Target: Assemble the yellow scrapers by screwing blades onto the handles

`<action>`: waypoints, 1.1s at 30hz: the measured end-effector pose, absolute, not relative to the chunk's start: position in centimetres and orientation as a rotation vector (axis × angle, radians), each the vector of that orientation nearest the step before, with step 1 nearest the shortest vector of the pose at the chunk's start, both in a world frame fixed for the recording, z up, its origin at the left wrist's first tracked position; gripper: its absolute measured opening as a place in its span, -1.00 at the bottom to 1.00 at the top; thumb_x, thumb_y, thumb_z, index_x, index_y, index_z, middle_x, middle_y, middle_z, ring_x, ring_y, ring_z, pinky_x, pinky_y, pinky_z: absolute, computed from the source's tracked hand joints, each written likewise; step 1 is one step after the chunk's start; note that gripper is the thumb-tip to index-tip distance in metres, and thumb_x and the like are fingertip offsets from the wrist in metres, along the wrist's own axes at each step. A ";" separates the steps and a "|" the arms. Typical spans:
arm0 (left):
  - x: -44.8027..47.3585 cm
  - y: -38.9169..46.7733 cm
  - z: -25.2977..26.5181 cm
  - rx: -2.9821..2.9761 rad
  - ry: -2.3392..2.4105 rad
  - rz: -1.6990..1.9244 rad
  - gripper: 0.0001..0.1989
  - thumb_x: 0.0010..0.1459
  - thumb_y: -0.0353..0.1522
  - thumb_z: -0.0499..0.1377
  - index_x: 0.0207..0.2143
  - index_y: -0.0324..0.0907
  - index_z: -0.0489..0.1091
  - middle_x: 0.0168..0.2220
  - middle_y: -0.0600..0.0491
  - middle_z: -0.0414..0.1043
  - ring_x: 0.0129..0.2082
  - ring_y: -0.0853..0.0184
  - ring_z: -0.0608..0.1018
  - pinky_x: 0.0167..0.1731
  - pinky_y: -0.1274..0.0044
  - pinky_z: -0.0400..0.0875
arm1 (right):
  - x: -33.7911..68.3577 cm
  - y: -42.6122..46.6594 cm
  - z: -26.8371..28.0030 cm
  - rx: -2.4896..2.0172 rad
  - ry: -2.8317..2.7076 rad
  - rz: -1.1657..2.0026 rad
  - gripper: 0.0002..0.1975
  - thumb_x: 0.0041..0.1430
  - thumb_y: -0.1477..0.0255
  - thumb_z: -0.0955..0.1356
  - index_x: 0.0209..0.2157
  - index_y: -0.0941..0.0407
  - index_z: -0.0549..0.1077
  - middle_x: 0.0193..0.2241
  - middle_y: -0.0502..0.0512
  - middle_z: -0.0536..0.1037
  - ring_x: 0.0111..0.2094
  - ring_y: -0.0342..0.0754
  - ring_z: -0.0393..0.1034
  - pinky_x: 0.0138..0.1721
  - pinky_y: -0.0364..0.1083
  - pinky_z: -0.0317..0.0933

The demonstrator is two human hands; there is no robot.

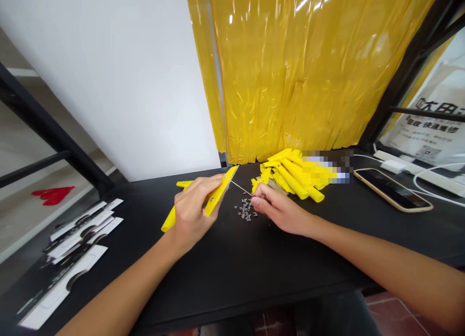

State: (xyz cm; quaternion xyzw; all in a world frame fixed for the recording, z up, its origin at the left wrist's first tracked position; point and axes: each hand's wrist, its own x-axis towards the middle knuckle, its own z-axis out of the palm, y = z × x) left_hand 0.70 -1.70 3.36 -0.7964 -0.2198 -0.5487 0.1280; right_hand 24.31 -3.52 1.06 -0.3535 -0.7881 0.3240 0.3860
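Observation:
My left hand [194, 207] is wrapped around a yellow scraper [218, 193]. Its flat head, with a screw in its face and a thin metal strip along one edge, tilts up to the right, and its round handle pokes out left of the hand. Pinched in my right hand [272, 207] is a thin metal rod [240, 187], whose tip points at the scraper head; whether it touches is unclear. Small screws and nuts [246, 211] lie scattered on the black table between my hands. Just behind my right hand is a pile of yellow plastic scraper parts [296, 174].
White-and-black cardboard sleeves [69, 278] are stacked at the left. A phone [392, 188] with white cables and a power strip [428, 174] lies at the right. Behind the table hang a white board [116, 74] and yellow plastic curtain strips [290, 74]. Black metal posts flank both sides.

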 end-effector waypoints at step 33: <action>0.4 -1.7 2.4 -2.108 -0.769 -1.474 -0.66 0.12 -0.46 0.35 -0.03 -0.14 0.51 -0.24 0.01 0.67 -0.46 0.34 0.66 -0.38 0.52 0.59 | 24.3 -3.5 1.2 -0.703 -1.430 1.840 -0.62 0.32 0.14 0.32 -0.46 0.09 0.27 -0.63 -0.20 0.02 -0.67 -0.27 -0.24 -0.69 -0.21 -0.30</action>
